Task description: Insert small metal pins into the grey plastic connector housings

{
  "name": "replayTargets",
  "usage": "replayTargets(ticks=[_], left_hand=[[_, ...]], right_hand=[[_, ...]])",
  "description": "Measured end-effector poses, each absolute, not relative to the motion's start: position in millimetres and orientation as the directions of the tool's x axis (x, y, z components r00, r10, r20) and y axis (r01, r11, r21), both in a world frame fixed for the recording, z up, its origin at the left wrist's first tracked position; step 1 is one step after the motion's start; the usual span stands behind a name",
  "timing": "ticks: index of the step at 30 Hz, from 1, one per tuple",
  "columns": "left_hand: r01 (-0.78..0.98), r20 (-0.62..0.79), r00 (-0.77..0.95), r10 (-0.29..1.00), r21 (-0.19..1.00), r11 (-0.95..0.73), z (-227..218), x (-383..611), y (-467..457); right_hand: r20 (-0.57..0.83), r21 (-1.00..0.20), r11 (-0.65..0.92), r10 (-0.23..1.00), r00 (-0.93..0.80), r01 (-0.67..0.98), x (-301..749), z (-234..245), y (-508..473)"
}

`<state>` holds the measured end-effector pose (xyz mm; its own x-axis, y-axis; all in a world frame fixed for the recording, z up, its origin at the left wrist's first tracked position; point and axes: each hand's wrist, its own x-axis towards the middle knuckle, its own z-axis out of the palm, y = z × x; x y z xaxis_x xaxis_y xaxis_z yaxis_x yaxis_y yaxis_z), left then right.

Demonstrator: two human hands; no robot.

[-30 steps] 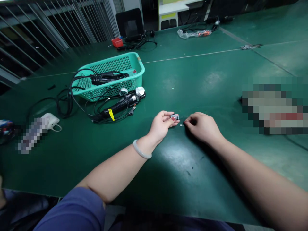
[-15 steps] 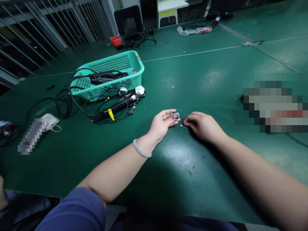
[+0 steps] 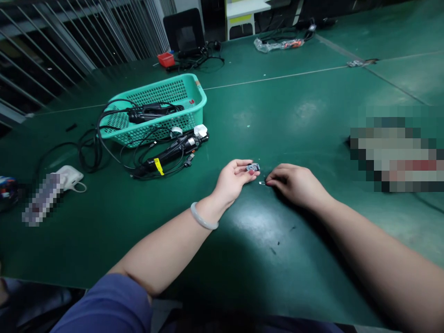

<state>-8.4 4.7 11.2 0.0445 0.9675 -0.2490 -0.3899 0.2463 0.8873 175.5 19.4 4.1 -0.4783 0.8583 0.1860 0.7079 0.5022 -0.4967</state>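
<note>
My left hand rests on the green table and pinches a small blue-grey electronic part between thumb and fingers. A pale bangle circles that wrist. Just to the right, my right hand lies on the table with its fingers curled, fingertips pressed on a tiny metal piece. The two hands sit a few centimetres apart, near the table's middle.
A teal plastic basket at the left holds a black tool with cables; a second black tool and tangled cords lie in front of it. A white object sits far left. A red box and a clear bag lie at the back.
Both hands have stayed in place. The small part in my left hand has turned slightly, and my right fingertips have shifted a little on the tiny piece.
</note>
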Motion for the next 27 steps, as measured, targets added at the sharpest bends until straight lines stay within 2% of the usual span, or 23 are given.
replayTargets(ticks=[10, 13, 19, 27], left_hand=[[-0.378, -0.234, 0.062, 0.97, 0.894, 0.24, 10.5, -7.9, 4.8], [-0.378, -0.233, 0.061, 0.97, 0.894, 0.239, 10.6, -7.8, 4.4], [-0.329, -0.205, 0.149, 0.967, 0.912, 0.244, 8.9, -6.6, 1.6], [-0.33, -0.178, 0.181, 0.967, 0.915, 0.231, 5.4, -5.2, 2.4]], right_hand=[[0.207, -0.245, 0.536, 0.843, -0.497, 0.808, 170.4, 2.8, 15.9], [0.268, -0.267, 0.528, 0.844, -0.464, 0.806, 175.1, 7.7, 16.5], [0.52, -0.37, 0.488, 0.814, -0.259, 0.79, 169.7, 27.1, 6.1], [0.511, -0.496, 0.489, 0.832, -0.214, 0.718, 160.0, 26.4, 2.6]])
